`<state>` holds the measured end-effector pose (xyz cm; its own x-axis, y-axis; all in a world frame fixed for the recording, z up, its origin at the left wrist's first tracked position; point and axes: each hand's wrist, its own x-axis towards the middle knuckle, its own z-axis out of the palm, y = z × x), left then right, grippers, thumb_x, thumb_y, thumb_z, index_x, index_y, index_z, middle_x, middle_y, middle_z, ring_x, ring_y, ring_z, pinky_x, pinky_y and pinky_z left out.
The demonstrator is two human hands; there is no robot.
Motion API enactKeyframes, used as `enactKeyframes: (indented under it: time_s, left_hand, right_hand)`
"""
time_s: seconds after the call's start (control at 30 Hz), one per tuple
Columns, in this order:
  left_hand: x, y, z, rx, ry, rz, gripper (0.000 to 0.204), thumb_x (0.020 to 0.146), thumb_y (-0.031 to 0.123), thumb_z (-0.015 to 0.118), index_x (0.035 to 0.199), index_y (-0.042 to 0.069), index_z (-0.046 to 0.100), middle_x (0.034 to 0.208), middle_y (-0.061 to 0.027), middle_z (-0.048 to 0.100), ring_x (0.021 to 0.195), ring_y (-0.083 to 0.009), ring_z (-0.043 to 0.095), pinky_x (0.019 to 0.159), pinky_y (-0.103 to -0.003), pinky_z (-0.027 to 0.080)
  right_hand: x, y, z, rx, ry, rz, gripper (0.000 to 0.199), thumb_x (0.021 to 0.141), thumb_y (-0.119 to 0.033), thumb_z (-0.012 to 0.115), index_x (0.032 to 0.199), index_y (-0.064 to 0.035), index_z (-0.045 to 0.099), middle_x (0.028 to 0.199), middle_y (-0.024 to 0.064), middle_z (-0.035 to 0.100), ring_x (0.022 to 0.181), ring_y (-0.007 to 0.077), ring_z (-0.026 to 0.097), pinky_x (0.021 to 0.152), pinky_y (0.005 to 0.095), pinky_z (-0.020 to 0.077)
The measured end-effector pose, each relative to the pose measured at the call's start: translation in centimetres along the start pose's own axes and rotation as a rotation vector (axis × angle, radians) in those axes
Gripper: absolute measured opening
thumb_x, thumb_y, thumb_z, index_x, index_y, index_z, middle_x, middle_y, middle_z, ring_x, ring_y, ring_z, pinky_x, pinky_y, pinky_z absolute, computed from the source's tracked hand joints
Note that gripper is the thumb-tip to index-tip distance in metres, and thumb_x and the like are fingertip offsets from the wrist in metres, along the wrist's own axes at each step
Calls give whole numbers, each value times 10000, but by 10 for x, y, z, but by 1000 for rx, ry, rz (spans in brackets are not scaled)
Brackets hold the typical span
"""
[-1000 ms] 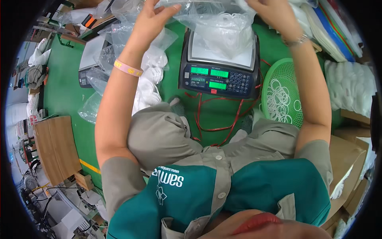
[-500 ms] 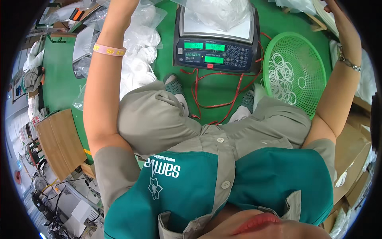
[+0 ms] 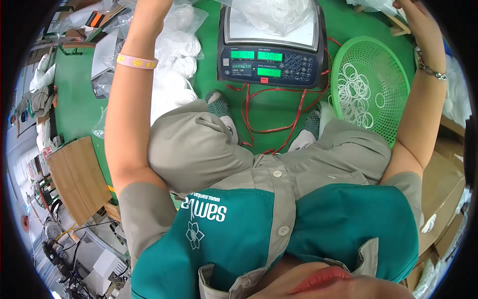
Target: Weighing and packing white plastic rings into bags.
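My left hand (image 3: 153, 9) reaches past the upper edge, so its fingers are cut off. A clear plastic bag (image 3: 279, 15) of white contents rests on the plate of a dark counting scale (image 3: 271, 60), to the right of that hand. At the upper right, only part of my right hand (image 3: 416, 15) shows; a fingertip is visible at the frame's edge, close to white plastic bags (image 3: 376, 5). Whether it grips anything is hidden. Below and left of it stands a green mesh basket (image 3: 393, 65) with many white rings (image 3: 354, 92) inside.
Clear bags of white pieces (image 3: 172, 74) lie along my left forearm. Red cord (image 3: 271, 130) loops over the green floor (image 3: 74, 114) between my feet. Cardboard (image 3: 77, 174) stands at the left, and a carton (image 3: 438, 189) at the right.
My right hand has shifted slightly left and down at the upper edge. The left arm stays nearly in place, and the bag remains on the scale.
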<state>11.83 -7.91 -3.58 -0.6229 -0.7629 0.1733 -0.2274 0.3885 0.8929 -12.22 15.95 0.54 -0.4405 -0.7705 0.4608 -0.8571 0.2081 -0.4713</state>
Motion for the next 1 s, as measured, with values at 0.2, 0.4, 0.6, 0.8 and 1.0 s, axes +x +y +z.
enactKeyframes:
  time_s: [0.2, 0.4, 0.6, 0.8, 1.0]
  left_hand:
    - [-4, -38, -39, -38, 82, -79, 601, 851, 324, 551, 1332, 38, 332, 1189, -115, 507, 1081, -209, 480, 851, -339, 386]
    - [17, -5, 30, -101, -85, -6, 324, 813, 129, 591, 1107, -2, 554, 791, -14, 574, 667, -91, 496, 597, -208, 380]
    - [16, 1, -22, 91, 85, 181, 101, 801, 90, 535, 811, 17, 604, 588, 36, 498, 517, -46, 436, 470, -193, 336]
    - [-8, 32, -92, 647, 74, 129, 322, 868, 236, 440, 1015, -14, 580, 946, -101, 620, 873, -190, 568, 737, -300, 443]
    - [-46, 63, -83, 159, -465, 408, 378, 841, 205, 507, 1126, -42, 527, 952, -97, 610, 902, -162, 532, 786, -266, 426]
  right_hand:
    - [15, -33, 82, 308, -302, -27, 198, 824, -199, 607, 947, -43, 616, 773, -10, 591, 686, 42, 523, 578, 183, 420]
    - [20, -14, 100, 360, -474, -566, 908, 625, -273, 756, 1365, -108, 255, 1296, 118, 420, 1268, 324, 298, 1053, 474, 212]
    - [34, 17, 68, -760, -158, -583, 74, 672, -139, 616, 669, -86, 565, 706, 73, 564, 730, 268, 573, 892, 397, 403]
    - [-7, -78, -35, -573, 106, -690, 207, 658, -123, 694, 688, -53, 502, 801, 93, 503, 783, 271, 492, 679, 361, 398]
    - [-30, -57, -41, -112, 204, -366, 228, 716, -84, 669, 691, -36, 447, 1308, 164, 368, 1177, 274, 401, 973, 362, 318]
